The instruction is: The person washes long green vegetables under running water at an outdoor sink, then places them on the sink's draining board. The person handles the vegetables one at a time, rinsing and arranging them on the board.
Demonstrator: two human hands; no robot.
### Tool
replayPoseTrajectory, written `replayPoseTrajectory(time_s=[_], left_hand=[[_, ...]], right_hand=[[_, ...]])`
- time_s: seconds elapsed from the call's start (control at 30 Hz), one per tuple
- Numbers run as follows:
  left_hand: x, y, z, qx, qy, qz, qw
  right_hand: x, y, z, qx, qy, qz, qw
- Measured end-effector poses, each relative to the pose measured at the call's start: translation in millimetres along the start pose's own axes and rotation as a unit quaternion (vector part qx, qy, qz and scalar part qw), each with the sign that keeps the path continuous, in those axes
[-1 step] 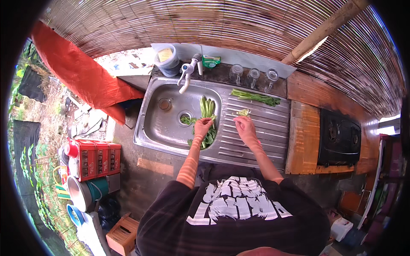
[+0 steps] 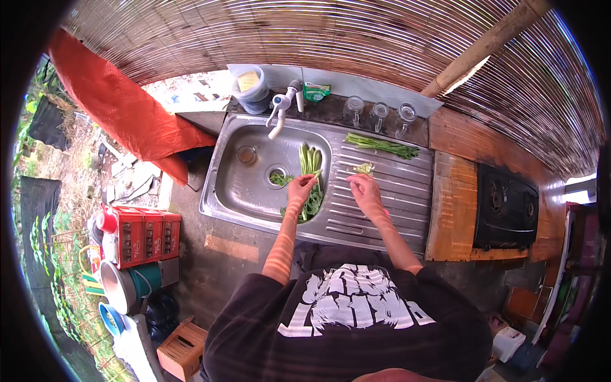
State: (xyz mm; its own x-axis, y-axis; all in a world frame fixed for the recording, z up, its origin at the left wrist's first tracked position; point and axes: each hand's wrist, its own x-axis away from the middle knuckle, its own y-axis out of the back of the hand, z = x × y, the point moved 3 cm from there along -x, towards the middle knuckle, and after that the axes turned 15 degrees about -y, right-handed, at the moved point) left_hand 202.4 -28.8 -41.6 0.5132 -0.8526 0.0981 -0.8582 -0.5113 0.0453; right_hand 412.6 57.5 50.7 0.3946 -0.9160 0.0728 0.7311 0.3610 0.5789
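In the right part of the steel sink basin, a bunch of leafy green vegetables lies with its pale stalks toward the far side. My left hand is over this bunch, its fingers closed on a green stem whose pale end shows by the fingertips. Over the ribbed drainboard, my right hand has thumb and fingers drawn together; anything between them is too small to make out. Just beyond it lie small pale green trimmings. Another bunch of green stalks rests along the drainboard's far edge.
A white tap reaches over the basin, which also holds a clear glass mug and green scraps near the drain. Behind the sink stand a plastic tub, a green packet and glass mugs. A black stove stands right.
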Motion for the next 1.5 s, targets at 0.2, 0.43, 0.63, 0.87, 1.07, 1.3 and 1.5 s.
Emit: replayPoseTrajectory(time_s=[0.2,0.43,0.63,0.87,1.07,1.3,1.5], left_hand=[[36.6,18.3,-98.9,0.196,-0.060,-0.014,0.979],[48.7,37.7,-157.7,0.192,-0.117,-0.005,0.974],[58.4,54.9,-192.0,0.126,-0.122,-0.026,0.984],[37.4,85.5,-199.4,0.019,-0.095,0.019,0.995],[21.9,111.5,-227.9,-0.211,-0.320,0.045,0.922],[10.5,143.4,-225.0,0.176,-0.170,0.205,0.948],[-0.2,181.2,-229.6,0.205,-0.084,0.229,0.948]], right_hand=[[-0.5,-23.7,35.3,-0.073,-0.040,0.119,0.989],[-10.9,-48.6,118.2,-0.255,-0.017,0.212,0.943],[-12.6,-57.2,145.2,-0.280,-0.032,0.273,0.920],[-14.6,-49.8,183.9,-0.267,-0.003,0.237,0.934],[-24.7,-39.6,206.8,-0.350,-0.042,0.196,0.915],[-30.6,-8.0,237.0,-0.392,-0.018,0.071,0.917],[-38.5,-3.5,249.0,-0.469,-0.010,-0.030,0.882]])
